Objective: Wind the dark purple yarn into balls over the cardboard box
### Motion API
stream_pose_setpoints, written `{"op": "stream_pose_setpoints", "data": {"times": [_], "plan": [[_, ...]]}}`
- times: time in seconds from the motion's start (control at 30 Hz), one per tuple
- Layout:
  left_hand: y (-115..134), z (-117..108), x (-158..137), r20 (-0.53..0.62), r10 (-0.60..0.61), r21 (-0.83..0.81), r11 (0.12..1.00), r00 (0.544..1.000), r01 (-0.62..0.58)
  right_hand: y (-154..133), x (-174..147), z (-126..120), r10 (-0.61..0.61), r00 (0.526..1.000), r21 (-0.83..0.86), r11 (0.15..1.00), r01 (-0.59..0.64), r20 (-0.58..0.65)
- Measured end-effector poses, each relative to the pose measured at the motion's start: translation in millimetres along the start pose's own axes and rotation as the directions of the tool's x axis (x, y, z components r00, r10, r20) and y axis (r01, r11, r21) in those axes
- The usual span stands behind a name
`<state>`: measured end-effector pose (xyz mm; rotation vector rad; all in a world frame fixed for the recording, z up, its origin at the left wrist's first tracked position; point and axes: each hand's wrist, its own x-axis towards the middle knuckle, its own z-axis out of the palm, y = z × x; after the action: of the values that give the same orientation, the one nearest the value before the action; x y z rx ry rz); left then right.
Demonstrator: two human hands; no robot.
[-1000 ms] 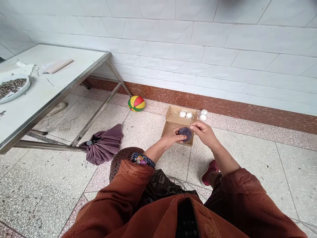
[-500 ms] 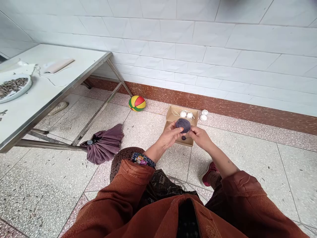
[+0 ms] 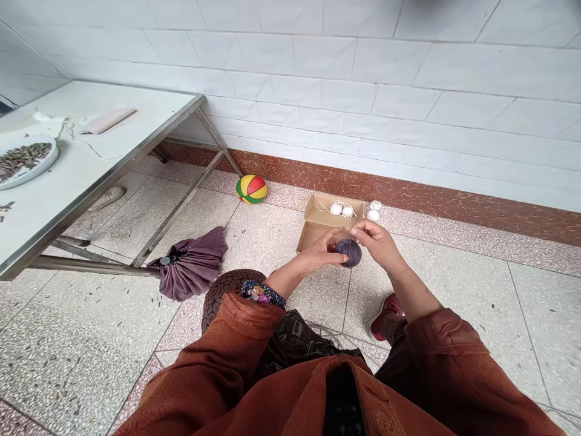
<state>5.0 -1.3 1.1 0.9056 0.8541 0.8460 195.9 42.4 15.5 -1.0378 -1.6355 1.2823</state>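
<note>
A ball of dark purple-grey yarn (image 3: pixel 348 252) is gripped in my left hand (image 3: pixel 323 250), its thumb and fingers curved round the ball's left side. Just above and to the right, my right hand (image 3: pixel 374 240) pinches with thumb and forefinger at what looks like the yarn's strand; the strand itself is barely visible. Both hands hover over an open cardboard box (image 3: pixel 310 235) on the floor. In the box's far part lie two white yarn balls (image 3: pixel 341 209) with loose ends. My hands hide much of the near part.
More white yarn balls (image 3: pixel 374 211) lie right of the box by the wall. A striped ball (image 3: pixel 252 189) rests near the leg of a white table (image 3: pixel 149 115). Purple cloth (image 3: pixel 195 263) lies on the floor at left. A plate (image 3: pixel 54 156) of dried pieces sits on the table.
The yarn ball has moved right and down in my left hand, and turned. My right hand has risen from the ball's side to a pinch above it.
</note>
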Motion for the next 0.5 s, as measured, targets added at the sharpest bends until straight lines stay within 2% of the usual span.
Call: {"op": "stream_pose_setpoints", "data": {"times": [0.1,0.17,0.27,0.37,0.43,0.5], "plan": [[5,3,-6,0.129,0.017,-0.145,0.989,0.992,0.001,7,2,4,0.061,0.998,0.012,0.998,-0.062,0.03],[8,3,-8,0.136,0.047,-0.227,0.974,0.99,-0.015,12,2,7,0.116,0.992,-0.003,0.993,-0.116,0.054],[8,1,-5,0.019,0.067,-0.272,0.96,0.998,-0.059,17,0,9,0.147,0.989,-0.144,0.979,-0.142,0.029],[6,-3,1,-0.18,0.076,-0.247,0.961,0.981,-0.12,15,-4,10,0.095,0.993,-0.282,0.957,-0.071,0.072],[4,-5,5,-0.279,0.084,-0.21,0.967,0.957,-0.146,10,-8,11,0.062,0.983,-0.268,0.963,-0.014,0.172],[3,-6,7,-0.327,0.08,-0.167,0.976,0.942,-0.141,2,-11,11,0.05,0.962,-0.185,0.983,0.001,0.27]]}}
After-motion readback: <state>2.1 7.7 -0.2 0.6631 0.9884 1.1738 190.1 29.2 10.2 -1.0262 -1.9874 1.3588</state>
